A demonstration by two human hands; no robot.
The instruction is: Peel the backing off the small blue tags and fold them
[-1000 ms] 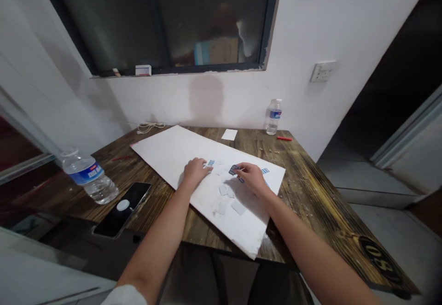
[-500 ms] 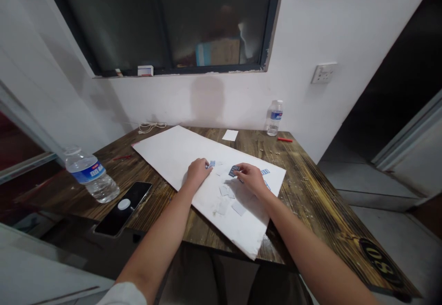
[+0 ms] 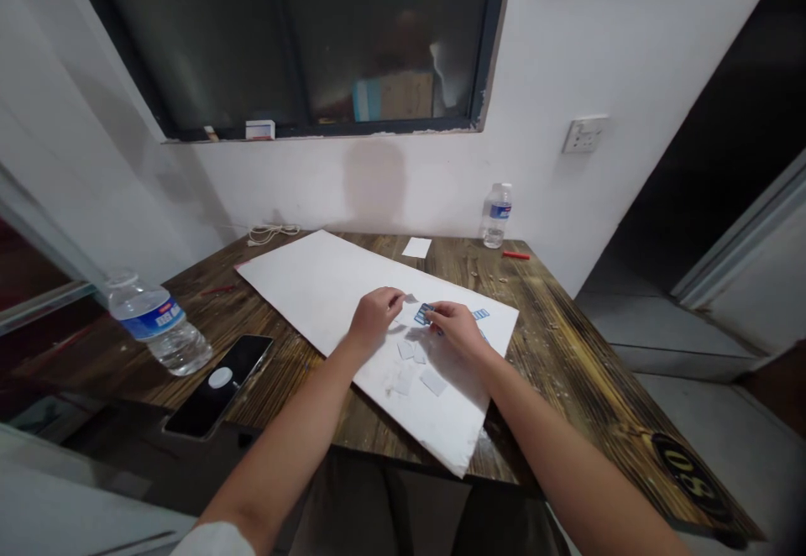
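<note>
Blue-printed paper slips (image 3: 423, 314) sit at the curled fingers of the right hand (image 3: 459, 329), gripped or merely touched I can't tell; the left hand (image 3: 374, 321) rests unclenched on white board (image 3: 302, 287), just beside them.

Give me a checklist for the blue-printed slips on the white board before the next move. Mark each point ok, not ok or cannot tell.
1. Right hand has a grip on the blue-printed slip: cannot tell; the fingers are beside it.
2. Left hand is free of slips: cannot tell; its fingertips are partly hidden.
3. Upper right slip lies apart from both hands on the white board: ok.
4. Lower right slip is clear of the right hand: not ok; it is partly hidden.
5. Pale square slips are uncovered: ok.
6. Water bottle and phone are off the board: ok.
</note>
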